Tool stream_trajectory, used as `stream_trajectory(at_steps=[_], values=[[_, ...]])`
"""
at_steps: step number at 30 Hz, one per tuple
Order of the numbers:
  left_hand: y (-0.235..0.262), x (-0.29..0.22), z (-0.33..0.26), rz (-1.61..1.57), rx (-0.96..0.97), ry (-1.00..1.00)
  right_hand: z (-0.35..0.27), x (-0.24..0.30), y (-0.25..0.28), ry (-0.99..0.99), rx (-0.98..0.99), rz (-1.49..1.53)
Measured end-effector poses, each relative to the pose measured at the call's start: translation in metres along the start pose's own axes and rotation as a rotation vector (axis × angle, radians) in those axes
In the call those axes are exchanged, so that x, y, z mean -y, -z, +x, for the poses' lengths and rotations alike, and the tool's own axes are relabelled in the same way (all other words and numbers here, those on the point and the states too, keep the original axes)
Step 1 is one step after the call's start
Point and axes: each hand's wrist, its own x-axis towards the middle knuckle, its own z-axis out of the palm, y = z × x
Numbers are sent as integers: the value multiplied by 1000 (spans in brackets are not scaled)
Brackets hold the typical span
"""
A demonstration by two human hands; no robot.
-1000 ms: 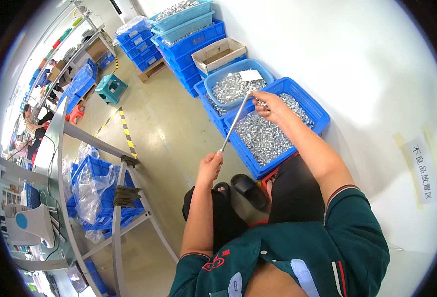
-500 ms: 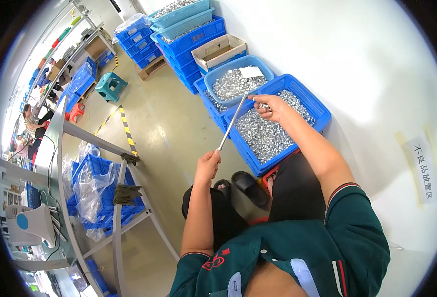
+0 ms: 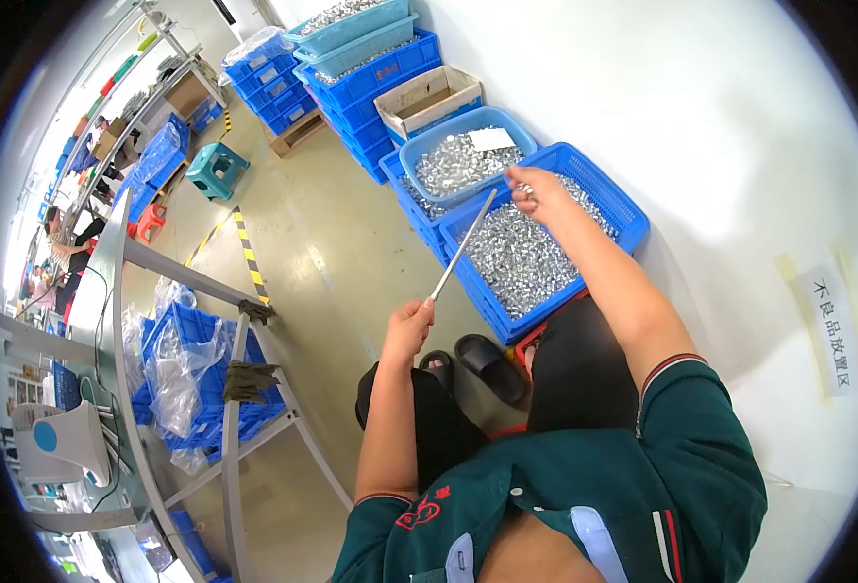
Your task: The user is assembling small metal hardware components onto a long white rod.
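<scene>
My left hand (image 3: 408, 328) is closed round the lower end of a thin straight metal rod (image 3: 463, 246). The rod slants up and to the right, its far tip over the edge of a blue basket (image 3: 633, 216) heaped with small silvery metal parts (image 3: 526, 257). Above that basket, my right hand (image 3: 539, 196) is closed, thumb and fingertips together, with a few small silvery metal parts showing among the fingers. Their exact kind is too small to tell. A gap separates the right fingertips from the rod's tip.
Behind the basket stands a light-blue tub (image 3: 419, 146) of metal parts with a white card (image 3: 491, 139). Farther back are a worn box (image 3: 431, 101) and stacked blue crates (image 3: 351, 121). A metal-framed table (image 3: 123, 321) is at left; a green stool (image 3: 217, 171) stands beyond.
My right hand has moved away from the rod's tip, up and slightly right. The rod has tipped a little to the right; my left hand has barely moved.
</scene>
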Motion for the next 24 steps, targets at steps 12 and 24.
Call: stream_trajectory(at_steps=[12, 24], values=[[9, -1, -4, -124, 16, -16, -16, -3, -12, -279, 375, 172], [8, -2, -5, -76, 9, -30, -19, 0, -12, -234, 393, 177]])
